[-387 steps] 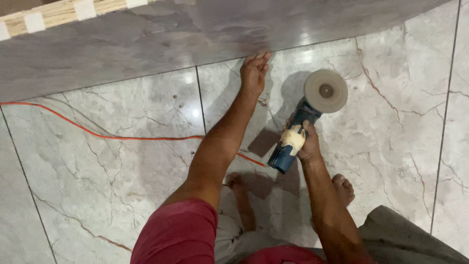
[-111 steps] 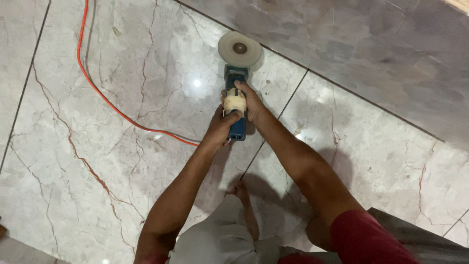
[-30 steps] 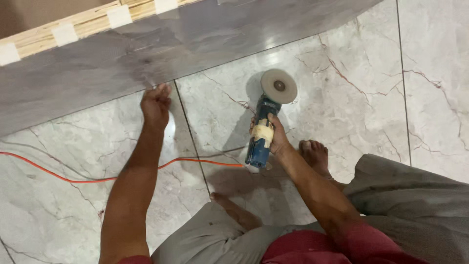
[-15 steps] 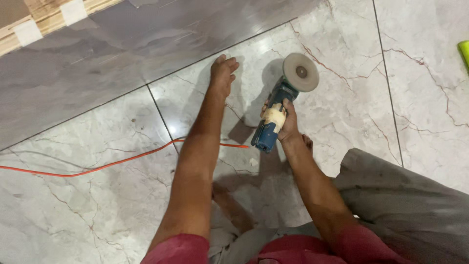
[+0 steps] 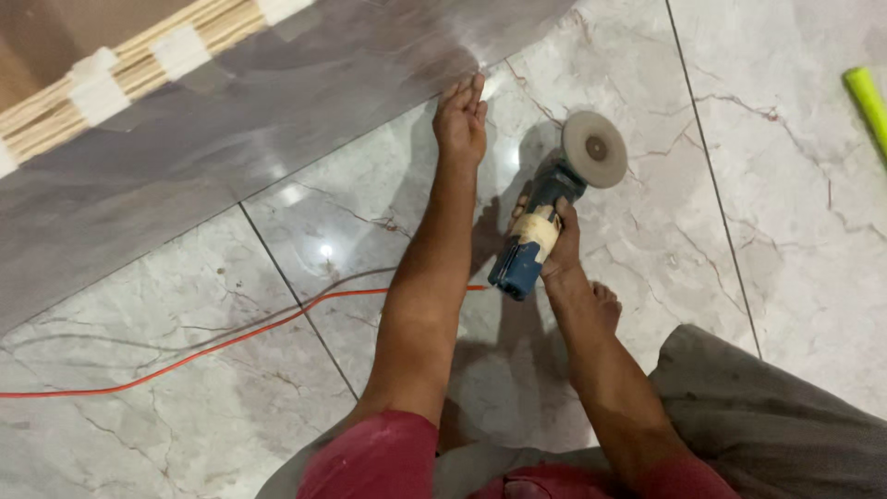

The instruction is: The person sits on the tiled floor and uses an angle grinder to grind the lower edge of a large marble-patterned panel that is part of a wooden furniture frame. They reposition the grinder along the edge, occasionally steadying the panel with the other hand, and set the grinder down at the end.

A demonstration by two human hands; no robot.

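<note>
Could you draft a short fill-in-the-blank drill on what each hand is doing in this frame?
1. The right hand grips a blue ____ with a round pad.
2. The left hand lies flat on the ____ floor.
3. The cord trailing from the tool across the tiles is ____ in colour.
4. At the right edge lies a yellow-green tube, which ____ hand touches.

Missing words: grinder; tiled; orange; neither

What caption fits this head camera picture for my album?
Right hand holds a blue grinder on the marble floor; left hand rests flat on a tile, orange cord trailing.
</note>
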